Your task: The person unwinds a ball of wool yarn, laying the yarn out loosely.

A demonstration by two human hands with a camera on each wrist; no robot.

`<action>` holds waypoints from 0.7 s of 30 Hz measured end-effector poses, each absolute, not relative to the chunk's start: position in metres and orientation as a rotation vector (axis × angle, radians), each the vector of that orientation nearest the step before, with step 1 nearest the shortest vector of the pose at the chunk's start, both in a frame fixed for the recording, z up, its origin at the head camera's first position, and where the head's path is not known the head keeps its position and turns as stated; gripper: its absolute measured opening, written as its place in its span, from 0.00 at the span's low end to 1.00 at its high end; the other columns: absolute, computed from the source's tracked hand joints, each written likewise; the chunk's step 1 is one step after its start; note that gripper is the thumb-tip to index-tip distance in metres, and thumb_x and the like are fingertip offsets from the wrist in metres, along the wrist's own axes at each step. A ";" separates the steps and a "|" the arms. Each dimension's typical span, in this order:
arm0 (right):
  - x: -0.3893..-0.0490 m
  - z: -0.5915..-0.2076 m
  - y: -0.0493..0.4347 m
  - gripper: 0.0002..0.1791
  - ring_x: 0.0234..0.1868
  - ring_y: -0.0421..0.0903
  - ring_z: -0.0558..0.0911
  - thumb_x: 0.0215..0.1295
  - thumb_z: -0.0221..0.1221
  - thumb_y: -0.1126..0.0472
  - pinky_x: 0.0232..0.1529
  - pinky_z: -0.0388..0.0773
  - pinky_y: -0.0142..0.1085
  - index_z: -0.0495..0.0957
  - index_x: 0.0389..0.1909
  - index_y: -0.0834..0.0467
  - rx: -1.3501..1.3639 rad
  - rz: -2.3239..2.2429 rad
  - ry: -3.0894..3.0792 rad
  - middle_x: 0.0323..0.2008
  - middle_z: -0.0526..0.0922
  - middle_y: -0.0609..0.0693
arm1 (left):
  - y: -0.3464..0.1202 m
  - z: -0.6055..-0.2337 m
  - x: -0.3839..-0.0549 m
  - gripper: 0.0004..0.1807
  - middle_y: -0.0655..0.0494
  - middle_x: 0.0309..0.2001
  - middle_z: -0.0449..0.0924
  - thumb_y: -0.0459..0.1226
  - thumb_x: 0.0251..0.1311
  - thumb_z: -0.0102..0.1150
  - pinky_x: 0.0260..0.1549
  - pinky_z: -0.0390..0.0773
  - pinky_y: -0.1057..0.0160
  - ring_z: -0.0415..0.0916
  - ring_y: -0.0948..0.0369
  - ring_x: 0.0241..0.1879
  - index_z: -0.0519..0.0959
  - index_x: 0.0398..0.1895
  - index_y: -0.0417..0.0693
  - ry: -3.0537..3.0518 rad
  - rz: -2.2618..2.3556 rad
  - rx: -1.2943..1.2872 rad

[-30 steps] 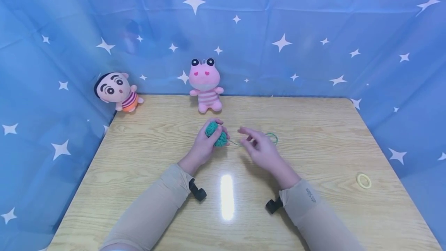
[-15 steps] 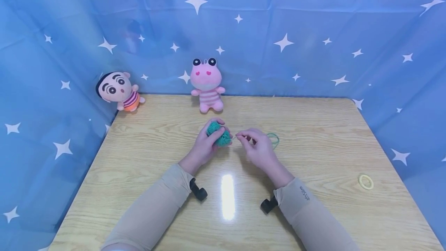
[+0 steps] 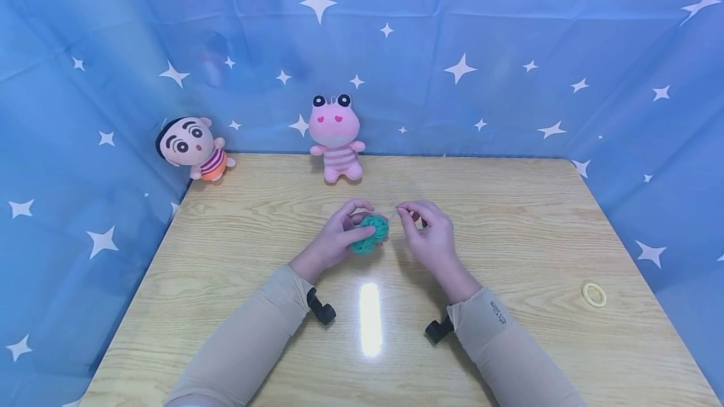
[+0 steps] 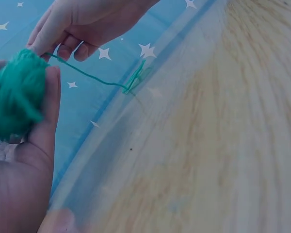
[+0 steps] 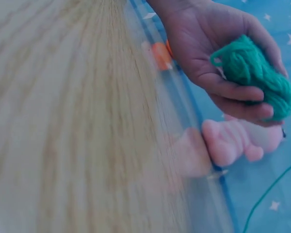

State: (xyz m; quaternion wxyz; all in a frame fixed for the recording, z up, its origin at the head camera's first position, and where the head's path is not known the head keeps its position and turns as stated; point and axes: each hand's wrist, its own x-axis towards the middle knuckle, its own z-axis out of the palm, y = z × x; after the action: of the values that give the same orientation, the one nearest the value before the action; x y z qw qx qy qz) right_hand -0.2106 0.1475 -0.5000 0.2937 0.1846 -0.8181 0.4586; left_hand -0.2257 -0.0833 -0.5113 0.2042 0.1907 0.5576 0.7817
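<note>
Green yarn ball [image 3: 378, 225] cradled by left grip [image 3: 340, 231], fingers curled round; right grip [image 3: 432, 234] pinching its strand [image 4: 97, 79] just beside.

Blue starry curtain [image 3: 418, 55] bhd wd tbl [image 3: 509, 225]

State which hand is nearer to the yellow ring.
Right. The right hand is to the left of the yellow ring, not touching it; the left hand, holding green yarn, is farther left.
</note>
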 end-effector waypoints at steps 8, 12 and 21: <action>-0.211 -0.497 0.150 0.03 0.35 0.46 0.80 0.72 0.70 0.69 0.29 0.71 0.27 0.91 0.42 0.63 0.486 1.219 -2.154 0.34 0.90 0.56 | -0.083 -0.511 -0.226 0.19 0.35 0.65 0.82 0.29 0.77 0.60 0.55 0.91 0.61 0.89 0.58 0.50 0.73 0.67 0.31 1.702 2.035 0.607; -0.213 -0.499 0.152 0.03 0.34 0.46 0.80 0.71 0.71 0.69 0.28 0.71 0.25 0.91 0.42 0.63 0.456 1.222 -2.118 0.34 0.90 0.57 | -0.082 -0.512 -0.226 0.19 0.38 0.58 0.89 0.32 0.81 0.58 0.52 0.92 0.61 0.92 0.58 0.48 0.67 0.65 0.29 1.723 2.021 0.606; -0.216 -0.497 0.159 0.04 0.35 0.38 0.78 0.73 0.69 0.69 0.27 0.72 0.27 0.92 0.42 0.63 0.372 1.247 -2.077 0.35 0.90 0.59 | -0.084 -0.511 -0.224 0.17 0.45 0.55 0.84 0.32 0.76 0.64 0.51 0.88 0.67 0.85 0.63 0.48 0.75 0.63 0.37 1.938 1.944 0.654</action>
State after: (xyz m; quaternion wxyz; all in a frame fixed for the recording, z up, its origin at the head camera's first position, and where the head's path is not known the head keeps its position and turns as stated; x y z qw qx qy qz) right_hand -0.2156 0.1593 -0.4971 0.3387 0.1428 -0.7974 0.4786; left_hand -0.2238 -0.0836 -0.5107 0.1594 0.2288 0.6779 0.6802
